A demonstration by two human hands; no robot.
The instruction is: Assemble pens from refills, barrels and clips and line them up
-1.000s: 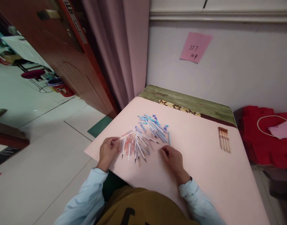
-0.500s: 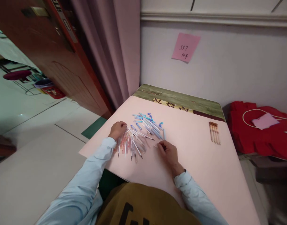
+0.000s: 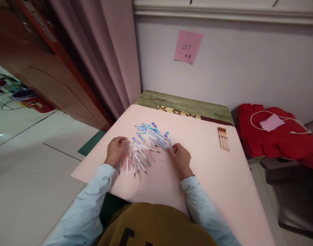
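My left hand (image 3: 116, 150) is closed at the left end of the pile, its fingertips pinched together. Whatever they hold, if anything, is hidden. Beside it, clear pinkish pen barrels (image 3: 126, 160) and white pen refills (image 3: 140, 160) with dark tips fan out on the table. My right hand (image 3: 181, 159) has its fingers closed around the lower end of a light blue pen barrel (image 3: 171, 142). Just beyond are more blue barrels (image 3: 161, 145), blue pen parts (image 3: 141, 128) and small blue caps (image 3: 167, 133). A short pale stick (image 3: 161, 159) lies between my hands.
Several brown-topped pens (image 3: 223, 139) lie in a row on the right of the pink tabletop (image 3: 207, 191). A red cloth (image 3: 248, 133) with a white cord sits beyond the table's right edge. A curtain (image 3: 115, 51) and a wooden door (image 3: 66, 82) stand at the left.
My right hand has moved up to the light blue pen barrel. A thin pale piece that was at its fingertips now lies on the table. The camera view has turned slightly right.
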